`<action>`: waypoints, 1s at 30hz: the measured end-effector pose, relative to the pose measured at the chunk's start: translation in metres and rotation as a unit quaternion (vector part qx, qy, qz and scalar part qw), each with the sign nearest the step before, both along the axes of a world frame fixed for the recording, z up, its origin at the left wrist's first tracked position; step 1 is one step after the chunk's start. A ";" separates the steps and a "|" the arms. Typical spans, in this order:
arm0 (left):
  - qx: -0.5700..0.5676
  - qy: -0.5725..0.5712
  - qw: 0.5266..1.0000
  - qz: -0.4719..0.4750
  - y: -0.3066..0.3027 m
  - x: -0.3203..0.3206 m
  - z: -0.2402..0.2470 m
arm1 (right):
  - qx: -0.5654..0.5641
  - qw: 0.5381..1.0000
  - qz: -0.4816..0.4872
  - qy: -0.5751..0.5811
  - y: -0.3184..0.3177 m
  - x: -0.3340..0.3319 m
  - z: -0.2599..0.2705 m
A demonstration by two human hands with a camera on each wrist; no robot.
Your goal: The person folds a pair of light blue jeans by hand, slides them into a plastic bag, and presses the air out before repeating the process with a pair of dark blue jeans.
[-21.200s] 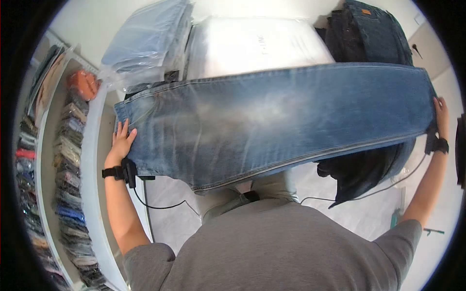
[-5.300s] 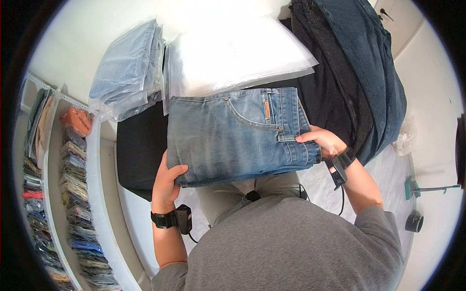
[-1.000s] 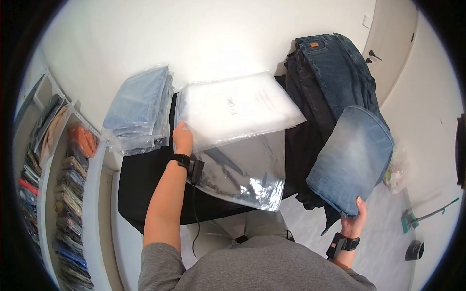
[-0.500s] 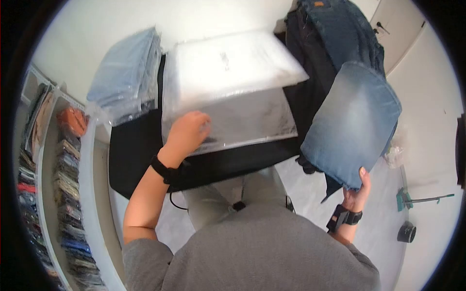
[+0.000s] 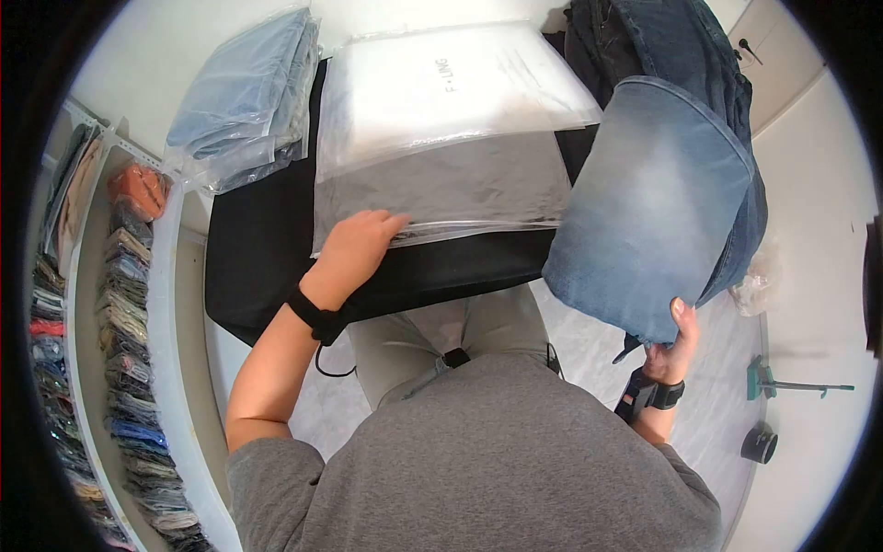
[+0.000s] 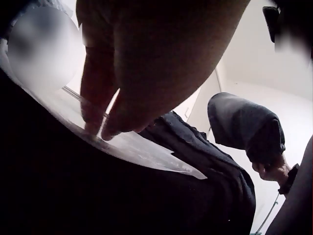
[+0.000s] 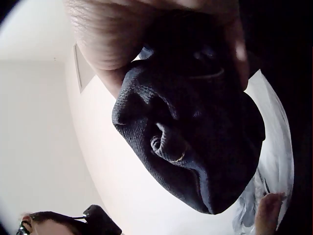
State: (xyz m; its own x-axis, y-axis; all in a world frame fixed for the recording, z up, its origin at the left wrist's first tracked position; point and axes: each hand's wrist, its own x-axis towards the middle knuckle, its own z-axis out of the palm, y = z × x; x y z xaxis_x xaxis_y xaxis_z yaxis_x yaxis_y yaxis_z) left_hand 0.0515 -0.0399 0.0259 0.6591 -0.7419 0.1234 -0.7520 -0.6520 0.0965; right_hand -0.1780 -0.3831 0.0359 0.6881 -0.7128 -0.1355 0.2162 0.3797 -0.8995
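Observation:
My left hand [image 5: 354, 248] is at the near edge of a clear plastic bag [image 5: 478, 179], pinching that edge between thumb and fingers. In the left wrist view, the bag's rim [image 6: 85, 101] runs across the fingers. Off to the right, my right hand [image 5: 676, 340] grips the lower end of a folded pair of faded blue jeans [image 5: 658, 202], holding it tilted up, thumb on the near face. The right wrist view shows the bunched dark denim [image 7: 186, 127] close up under the palm; some of the fingers are hidden by the cloth.
White printed bags [image 5: 460, 83] lie behind on the black-covered table [image 5: 258, 239]. Bagged light-blue jeans [image 5: 244, 87] are stacked at the back left, dark jeans [image 5: 690, 41] piled at the back right. Shelves of bagged clothes [image 5: 133, 350] line the left side.
The folded jeans left both hands' hold in front of me and went to the right hand alone. The left hand moved from the bag's left side to its near edge; the bag was pushed back flatter.

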 end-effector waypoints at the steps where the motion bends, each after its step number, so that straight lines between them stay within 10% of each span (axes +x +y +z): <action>1: -0.028 0.025 0.999 -0.002 0.000 0.000 0.006 | -0.016 1.000 0.013 -0.001 0.003 0.000 0.001; 20: -0.162 -0.053 0.983 -0.067 -0.035 0.012 0.090 | -0.108 0.915 0.384 0.052 0.055 0.044 0.004; 30: -0.063 -0.077 0.992 -0.084 -0.044 -0.030 0.101 | -0.023 0.914 0.400 0.057 0.052 0.080 0.026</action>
